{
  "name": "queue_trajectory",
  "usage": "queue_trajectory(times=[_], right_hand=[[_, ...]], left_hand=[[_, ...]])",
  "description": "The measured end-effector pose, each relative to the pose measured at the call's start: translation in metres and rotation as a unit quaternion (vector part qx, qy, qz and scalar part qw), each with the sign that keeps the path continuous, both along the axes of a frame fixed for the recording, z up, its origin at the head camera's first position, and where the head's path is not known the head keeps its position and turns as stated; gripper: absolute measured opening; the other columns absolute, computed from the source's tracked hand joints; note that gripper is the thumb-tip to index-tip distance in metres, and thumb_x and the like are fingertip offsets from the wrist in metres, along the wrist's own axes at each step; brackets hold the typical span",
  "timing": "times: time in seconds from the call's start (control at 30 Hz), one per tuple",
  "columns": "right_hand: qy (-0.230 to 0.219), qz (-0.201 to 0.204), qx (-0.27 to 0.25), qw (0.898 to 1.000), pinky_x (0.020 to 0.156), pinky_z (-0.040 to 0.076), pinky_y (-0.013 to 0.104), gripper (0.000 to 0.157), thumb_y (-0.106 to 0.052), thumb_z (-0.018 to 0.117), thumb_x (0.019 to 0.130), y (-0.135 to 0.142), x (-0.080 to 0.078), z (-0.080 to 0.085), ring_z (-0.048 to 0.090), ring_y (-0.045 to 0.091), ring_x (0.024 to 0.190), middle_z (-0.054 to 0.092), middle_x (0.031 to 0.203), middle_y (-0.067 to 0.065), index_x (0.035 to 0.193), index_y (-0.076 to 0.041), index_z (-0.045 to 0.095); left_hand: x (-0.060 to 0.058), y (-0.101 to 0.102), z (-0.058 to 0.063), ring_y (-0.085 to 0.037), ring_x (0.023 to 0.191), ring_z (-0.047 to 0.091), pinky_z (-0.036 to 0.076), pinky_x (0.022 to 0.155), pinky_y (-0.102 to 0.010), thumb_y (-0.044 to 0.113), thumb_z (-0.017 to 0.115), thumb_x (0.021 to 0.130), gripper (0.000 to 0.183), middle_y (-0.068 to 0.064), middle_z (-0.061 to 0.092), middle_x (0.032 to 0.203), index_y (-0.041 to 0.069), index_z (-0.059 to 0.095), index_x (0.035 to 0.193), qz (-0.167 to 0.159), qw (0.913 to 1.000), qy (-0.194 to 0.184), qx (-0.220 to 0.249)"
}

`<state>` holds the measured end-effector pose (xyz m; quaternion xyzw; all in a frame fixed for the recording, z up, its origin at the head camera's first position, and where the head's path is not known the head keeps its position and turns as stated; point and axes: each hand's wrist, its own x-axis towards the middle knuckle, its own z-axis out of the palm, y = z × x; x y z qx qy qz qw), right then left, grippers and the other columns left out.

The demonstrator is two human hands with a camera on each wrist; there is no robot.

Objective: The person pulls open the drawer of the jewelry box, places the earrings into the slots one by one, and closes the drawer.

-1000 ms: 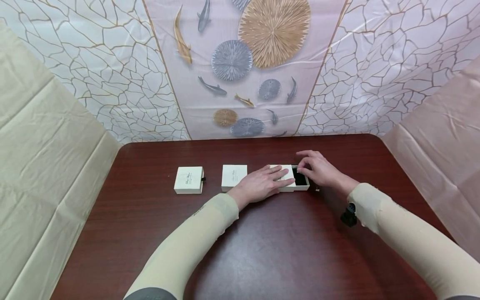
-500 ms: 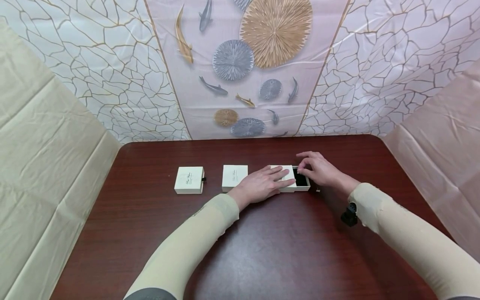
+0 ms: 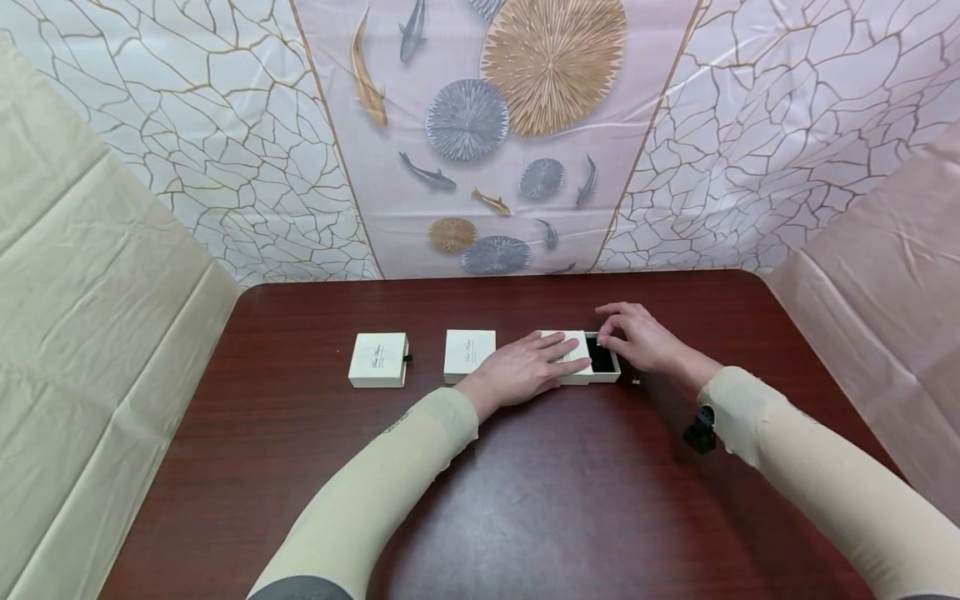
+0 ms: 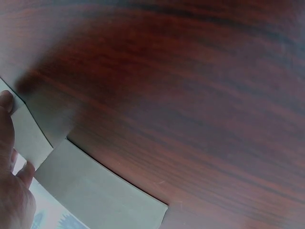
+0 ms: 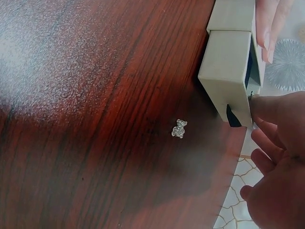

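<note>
At the right of the row is a white slide-out jewellery box (image 3: 574,377), its drawer (image 3: 617,375) pulled part way to the right. Black lining (image 3: 602,358) shows inside the drawer. My left hand (image 3: 525,367) rests on the box's sleeve with fingers spread and straight. Over the drawer, my right hand (image 3: 637,337) brings thumb and forefinger together; a small shiny piece (image 5: 251,94), mostly hidden, glints at the fingertips in the right wrist view. On the table beside the drawer lies a sparkling bear-shaped charm or earring (image 5: 179,129). A black pull tab (image 5: 232,117) hangs from the drawer front.
Two more white boxes stand to the left: a middle box (image 3: 468,354) near my left wrist, and a left box (image 3: 377,361) with a black tab on its right side. All are on a dark red wooden table (image 3: 525,500). A patterned cloth (image 3: 480,208) hangs behind.
My right hand has shifted very slightly to the right over the drawer. My left hand and the boxes look unchanged.
</note>
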<state>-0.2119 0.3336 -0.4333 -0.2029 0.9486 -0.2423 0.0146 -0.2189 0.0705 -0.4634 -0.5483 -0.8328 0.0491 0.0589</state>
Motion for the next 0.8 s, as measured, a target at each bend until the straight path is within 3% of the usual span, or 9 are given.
queue_trajectory(times=[0.33,0.8], right_hand=[[-0.003,0.008,0.014,1.000,0.115,0.032,0.073,0.010,-0.008,0.070,0.102,-0.0025,0.0034,0.0032,0.044,0.058,0.138,0.057,0.146,0.031,0.094,-0.005,0.074],[-0.010,0.023,0.017,1.000,0.116,0.033,0.069,0.010,-0.007,0.070,0.102,-0.0025,0.0065,0.0058,0.044,0.057,0.139,0.058,0.146,0.032,0.093,-0.005,0.075]], left_hand=[[0.0010,-0.0003,0.0011,-0.024,0.159,0.035,0.034,0.128,-0.042,0.030,0.052,0.115,0.053,-0.004,0.038,0.172,0.033,0.041,0.167,0.000,1.0000,0.002,-0.003],[0.0011,0.0002,-0.0004,-0.023,0.160,0.034,0.033,0.128,-0.042,0.032,0.050,0.115,0.053,-0.003,0.037,0.172,0.034,0.040,0.167,0.004,1.0000,-0.003,-0.003]])
